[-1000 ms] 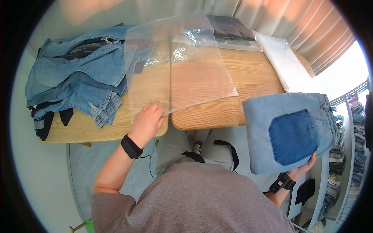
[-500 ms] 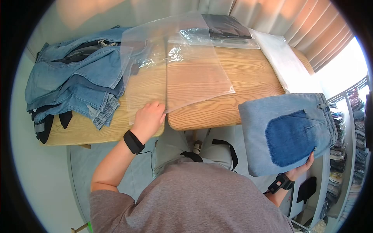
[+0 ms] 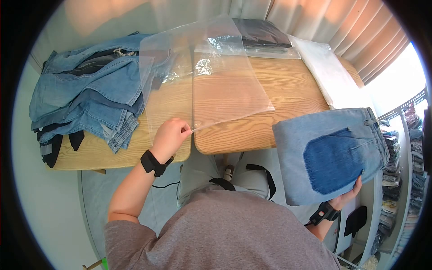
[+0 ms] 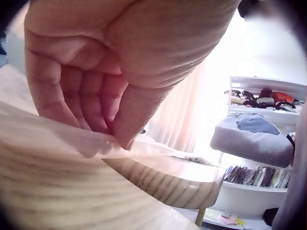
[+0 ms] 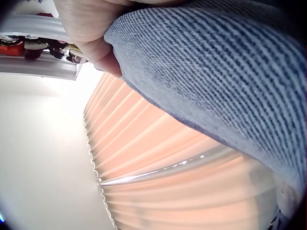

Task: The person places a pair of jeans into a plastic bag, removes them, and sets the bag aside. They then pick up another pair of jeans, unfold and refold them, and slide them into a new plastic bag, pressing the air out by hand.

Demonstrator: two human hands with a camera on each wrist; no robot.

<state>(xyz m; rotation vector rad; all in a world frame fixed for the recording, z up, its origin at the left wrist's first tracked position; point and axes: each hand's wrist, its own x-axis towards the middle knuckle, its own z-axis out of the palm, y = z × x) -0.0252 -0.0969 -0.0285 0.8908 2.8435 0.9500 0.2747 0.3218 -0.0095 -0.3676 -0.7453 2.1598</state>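
Wood-grained table (image 3: 288, 83); left grip (image 3: 170, 136) pinching glossy plastic (image 3: 222, 87), right grip (image 3: 347, 196) clasping folded denim (image 3: 333, 157).

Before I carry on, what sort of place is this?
Probably a small clothes stockroom or packing room: a denim pile lies on a wooden table, the left hand pinches a large clear bag, and shelves hold what look like stacked garments.
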